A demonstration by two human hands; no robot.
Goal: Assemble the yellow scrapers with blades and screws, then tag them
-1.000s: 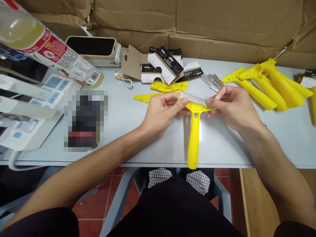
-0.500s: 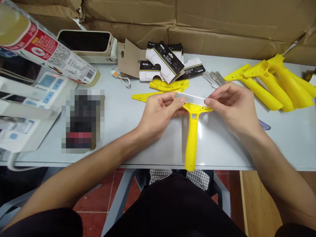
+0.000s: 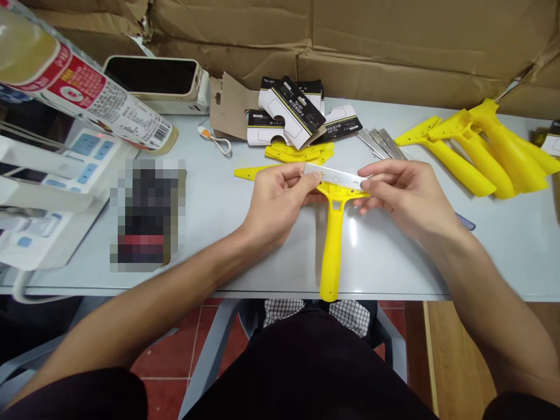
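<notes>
A yellow plastic scraper handle (image 3: 332,245) points toward me, its wide head away from me. Along that head lies a flat metal blade (image 3: 336,175). My left hand (image 3: 275,201) is closed on the left end of the head, thumb pressing on the blade. At the blade's other end, my right hand (image 3: 409,195) pinches the corner between thumb and index finger, with the remaining fingers loosely bent beneath. Just beyond the hands are yellow plastic strips (image 3: 300,153) and several loose metal blades (image 3: 381,143). More yellow scraper handles (image 3: 470,166) are piled at the right.
Black-and-white card sleeves (image 3: 297,111) lie at the back, before a cardboard wall (image 3: 394,52). To the left are a drink bottle (image 3: 100,93), a phone (image 3: 151,76), a short cable (image 3: 214,140), a power strip (image 3: 83,157) and a blurred-out object (image 3: 146,216).
The scraper handle and blade have shifted slightly left with both hands. My right hand's lower fingers have uncurled and now show below the blade's right end.
</notes>
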